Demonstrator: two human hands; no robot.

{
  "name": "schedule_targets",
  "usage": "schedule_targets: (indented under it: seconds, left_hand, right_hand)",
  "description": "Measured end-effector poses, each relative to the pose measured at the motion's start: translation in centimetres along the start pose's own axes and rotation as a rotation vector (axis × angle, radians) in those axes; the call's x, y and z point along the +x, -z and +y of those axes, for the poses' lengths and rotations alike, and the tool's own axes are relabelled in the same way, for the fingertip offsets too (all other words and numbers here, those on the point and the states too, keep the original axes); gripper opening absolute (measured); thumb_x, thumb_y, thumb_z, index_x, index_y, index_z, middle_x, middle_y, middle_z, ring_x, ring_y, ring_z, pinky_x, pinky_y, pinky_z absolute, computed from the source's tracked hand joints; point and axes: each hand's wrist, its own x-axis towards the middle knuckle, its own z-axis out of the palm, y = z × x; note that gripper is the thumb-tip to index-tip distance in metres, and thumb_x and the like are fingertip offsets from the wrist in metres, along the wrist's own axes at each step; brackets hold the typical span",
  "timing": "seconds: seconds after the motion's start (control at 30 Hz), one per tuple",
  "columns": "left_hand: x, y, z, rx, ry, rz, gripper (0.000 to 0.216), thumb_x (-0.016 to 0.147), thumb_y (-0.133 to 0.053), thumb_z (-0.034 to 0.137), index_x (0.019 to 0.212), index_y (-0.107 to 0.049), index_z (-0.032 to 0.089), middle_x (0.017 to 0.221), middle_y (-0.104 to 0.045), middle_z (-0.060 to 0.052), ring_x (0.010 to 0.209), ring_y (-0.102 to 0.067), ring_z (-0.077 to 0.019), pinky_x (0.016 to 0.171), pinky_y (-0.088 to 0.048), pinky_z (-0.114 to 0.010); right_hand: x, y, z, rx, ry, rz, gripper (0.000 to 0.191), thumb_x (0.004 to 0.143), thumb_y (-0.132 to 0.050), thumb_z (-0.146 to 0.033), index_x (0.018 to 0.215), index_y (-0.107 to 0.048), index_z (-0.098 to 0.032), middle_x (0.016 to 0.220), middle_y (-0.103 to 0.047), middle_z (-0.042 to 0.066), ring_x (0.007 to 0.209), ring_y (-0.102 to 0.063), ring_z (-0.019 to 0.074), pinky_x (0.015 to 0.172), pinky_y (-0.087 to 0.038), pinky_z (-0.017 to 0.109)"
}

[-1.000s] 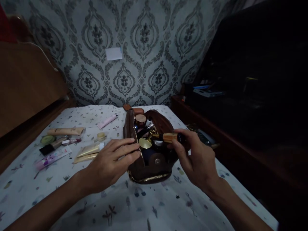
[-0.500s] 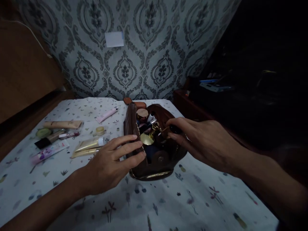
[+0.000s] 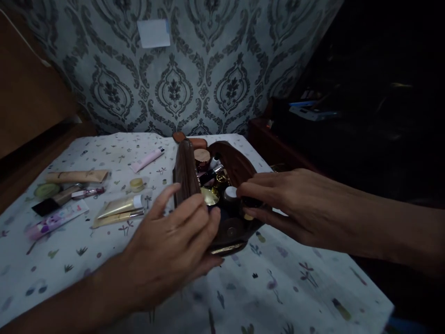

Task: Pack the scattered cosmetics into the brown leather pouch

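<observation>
A brown zippered bag stands open on the patterned cloth. Inside it are a jar with a rosy-gold lid, a shiny gold disc, a black tube with a clear silvery end and a white round cap. My left hand is at the bag's near left rim, fingers curled over the edge and thumb low outside. At the right side of the opening, my right hand pinches a dark rounded thing; its kind is hidden by the fingers.
Left on the cloth lie a pink tube, a yellow pot, a beige tube, gold tubes, a purple-printed tube and a green round pot. A patterned wall rises behind.
My left hand has curled its fingers further over the bag's rim. My right hand has shifted slightly lower at the bag's right side. A white cap now shows inside. The view has tilted down.
</observation>
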Motion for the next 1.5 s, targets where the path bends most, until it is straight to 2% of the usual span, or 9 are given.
schedule_targets:
  seconds: [0.13,0.27,0.37,0.57,0.77,0.9,1.17,1.3,1.5]
  left_hand:
    - [0.7,-0.8,1.0,-0.108,-0.040,-0.107,0.028,0.099,-0.050,0.019,0.123,-0.061,0.010,0.117,-0.067,-0.012,0.124,-0.056,-0.0253,0.125,-0.019,-0.056]
    - [-0.3,-0.9,0.7,-0.288,-0.044,-0.066,0.031,0.098,-0.050,0.015,0.125,-0.061,0.024,0.100,-0.067,-0.002,0.114,-0.057,-0.0203,0.125,-0.010,-0.060]
    - [-0.8,-1.0,0.6,-0.309,-0.072,-0.069,0.030,0.097,-0.051,0.015,0.124,-0.062,0.024,0.099,-0.065,-0.001,0.115,-0.054,-0.0209,0.125,-0.006,-0.060]
    - [-0.7,-1.8,0.6,-0.311,-0.090,-0.011,0.026,0.094,-0.060,0.014,0.115,-0.066,0.026,0.095,-0.062,0.001,0.116,-0.052,-0.0208,0.125,-0.009,-0.061]
    - [-0.8,-0.4,-0.2,-0.308,-0.137,-0.140,0.035,0.097,-0.048,0.008,0.124,-0.063,0.024,0.102,-0.066,-0.001,0.117,-0.055,-0.0209,0.125,-0.009,-0.064]
    - [-1.3,-0.1,-0.3,-0.305,-0.124,-0.144,0.036,0.096,-0.050,0.009,0.127,-0.062,0.023,0.106,-0.067,-0.003,0.123,-0.055,-0.0228,0.124,-0.011,-0.065]
    - [-1.1,0.2,-0.7,-0.214,-0.181,-0.125,0.035,0.098,-0.052,0.015,0.128,-0.064,0.025,0.111,-0.071,-0.002,0.125,-0.055,-0.0198,0.127,-0.007,-0.058]
    - [-0.9,0.7,-1.0,-0.146,-0.219,-0.106,0.034,0.099,-0.048,0.011,0.130,-0.062,0.017,0.112,-0.073,-0.003,0.127,-0.055,-0.0195,0.128,-0.006,-0.056]
    - [-0.8,1.6,-1.1,-0.110,-0.225,-0.111,0.030,0.101,-0.047,0.009,0.124,-0.065,0.014,0.115,-0.073,-0.002,0.130,-0.054,-0.0173,0.129,-0.004,-0.050]
  right_hand:
    - [-0.3,0.0,0.1,0.029,-0.003,-0.006,0.026,0.098,-0.049,-0.039,0.091,-0.067,-0.023,0.077,-0.067,0.004,0.058,-0.058,0.0158,0.053,-0.039,0.029]
    - [-0.3,0.2,0.3,0.073,-0.007,-0.011,0.027,0.098,-0.050,-0.042,0.092,-0.069,-0.024,0.077,-0.067,0.004,0.058,-0.058,0.0153,0.052,-0.039,0.028]
    - [0.0,0.4,0.3,0.118,-0.018,-0.019,0.027,0.097,-0.052,-0.044,0.091,-0.070,-0.025,0.075,-0.068,0.003,0.057,-0.058,0.0152,0.052,-0.041,0.029]
    - [0.4,0.3,0.3,0.181,-0.034,-0.017,0.027,0.096,-0.054,-0.047,0.089,-0.071,-0.026,0.073,-0.067,0.002,0.055,-0.058,0.0147,0.052,-0.043,0.029]
    - [0.5,0.2,0.8,0.195,-0.066,0.038,0.030,0.095,-0.054,-0.051,0.095,-0.071,-0.026,0.069,-0.067,0.000,0.051,-0.055,0.0139,0.049,-0.040,0.028]
    - [0.2,0.1,0.9,0.248,-0.135,0.185,0.035,0.094,-0.054,-0.055,0.104,-0.070,-0.026,0.070,-0.068,-0.001,0.051,-0.057,0.0141,0.048,-0.042,0.027]
    - [0.6,-1.2,0.3,0.548,-0.354,0.773,0.026,0.088,-0.069,-0.047,0.098,-0.067,-0.023,0.086,-0.073,0.004,0.064,-0.066,0.0177,0.051,-0.049,0.028]
    - [1.4,-1.6,0.7,0.744,-0.393,0.805,0.024,0.084,-0.074,-0.041,0.097,-0.068,-0.022,0.084,-0.071,0.004,0.069,-0.067,0.0183,0.050,-0.049,0.026]
    - [3.2,-2.3,1.9,0.748,-0.312,0.766,0.023,0.080,-0.076,-0.037,0.095,-0.068,-0.021,0.086,-0.070,0.003,0.075,-0.066,0.0179,0.063,-0.054,0.029]
